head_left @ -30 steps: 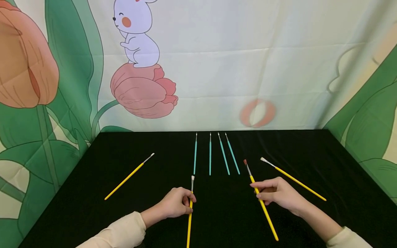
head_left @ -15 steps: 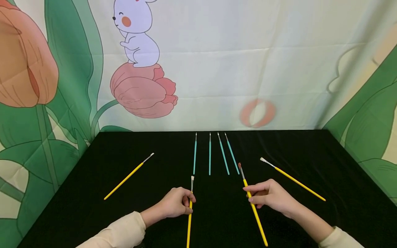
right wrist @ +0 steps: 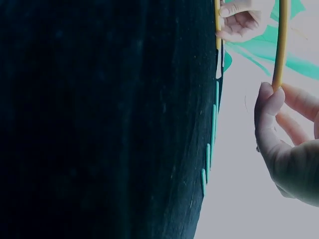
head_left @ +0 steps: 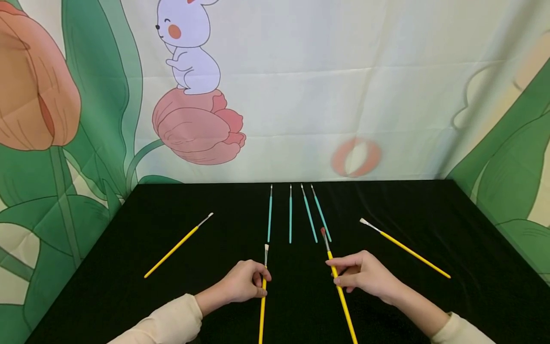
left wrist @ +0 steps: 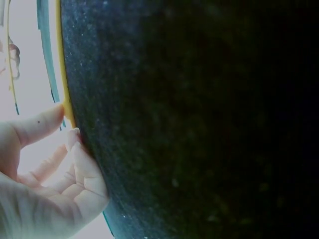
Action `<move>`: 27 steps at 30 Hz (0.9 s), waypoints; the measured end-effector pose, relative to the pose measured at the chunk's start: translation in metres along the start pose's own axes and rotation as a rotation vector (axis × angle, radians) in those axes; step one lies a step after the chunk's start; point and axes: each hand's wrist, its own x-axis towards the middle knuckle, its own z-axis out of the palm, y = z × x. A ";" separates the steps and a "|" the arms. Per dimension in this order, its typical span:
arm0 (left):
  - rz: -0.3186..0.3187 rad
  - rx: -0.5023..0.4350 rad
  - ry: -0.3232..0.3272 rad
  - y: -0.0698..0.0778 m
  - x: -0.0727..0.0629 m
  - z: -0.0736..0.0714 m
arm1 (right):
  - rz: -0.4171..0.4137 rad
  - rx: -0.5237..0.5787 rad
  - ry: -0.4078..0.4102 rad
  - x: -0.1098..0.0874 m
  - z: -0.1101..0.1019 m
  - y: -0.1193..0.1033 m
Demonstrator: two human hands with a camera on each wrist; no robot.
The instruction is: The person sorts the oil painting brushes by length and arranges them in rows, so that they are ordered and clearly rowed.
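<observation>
My left hand (head_left: 246, 283) pinches a yellow-handled paintbrush (head_left: 262, 310) with pale bristles, which points away from me at the front middle of the black tabletop. In the left wrist view its yellow handle (left wrist: 62, 50) passes between thumb and fingers. To the right, my right hand (head_left: 365, 277) pinches a second yellow paintbrush (head_left: 345, 308) with reddish bristles, tilted with its tip toward the back left. That tip overlaps the lower ends of the turquoise brushes in the head view. The right wrist view shows this handle (right wrist: 281, 45) raised off the cloth between thumb and fingers.
Several thin turquoise paintbrushes (head_left: 290, 220) lie in a row at the back middle of the black cloth (head_left: 232, 205). One yellow paintbrush (head_left: 178, 246) rests slanted at left, another (head_left: 414, 254) at right. A printed curtain (head_left: 292, 110) hangs behind the table.
My right hand has moved left with the red-tipped paintbrush, bringing it nearer the left hand's paintbrush. The left hand and the brushes on the cloth have stayed in place.
</observation>
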 end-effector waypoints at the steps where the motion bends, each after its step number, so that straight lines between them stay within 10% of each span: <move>1: 0.003 0.000 0.001 0.000 0.000 0.000 | 0.002 0.005 -0.005 0.001 0.001 0.000; 27: 0.012 0.002 0.008 -0.003 0.000 0.000 | 0.054 0.057 0.012 0.022 0.033 0.005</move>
